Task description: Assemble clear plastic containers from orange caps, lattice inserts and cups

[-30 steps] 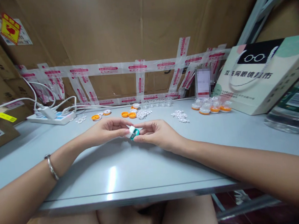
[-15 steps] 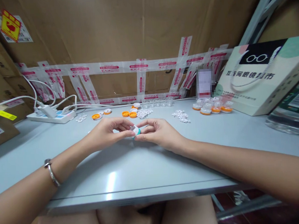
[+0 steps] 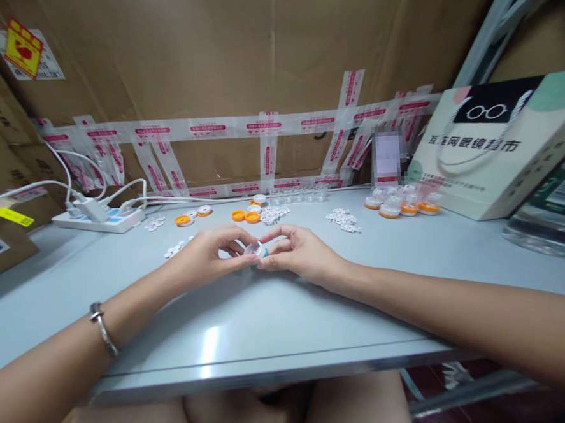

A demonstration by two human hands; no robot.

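Note:
A small round white cap with a teal rim (image 3: pixel 255 249) is held between my two hands, just above the grey table (image 3: pixel 269 314). My left hand (image 3: pixel 213 254) pinches it from the left with thumb and fingers. From the right, my right hand (image 3: pixel 299 252) grips its teal edge. The cap's white hollow side is tilted up toward me. Beyond the hands lie orange caps (image 3: pixel 244 216) and a pile of small white pieces (image 3: pixel 274 215). Some flat white discs (image 3: pixel 174 250) rest beside my left hand.
A white power strip (image 3: pixel 98 219) with cables stands at the back left. Clear cups (image 3: pixel 305 194) line the back, and orange-based clear containers (image 3: pixel 401 203) cluster at the right, near a paper bag (image 3: pixel 484 142) and a large bottle (image 3: pixel 550 211). More white pieces (image 3: pixel 343 220) lie mid-right.
The cap has turned in my fingers, so its white hollow side shows more. My left hand has shifted slightly right and down, revealing white discs behind it.

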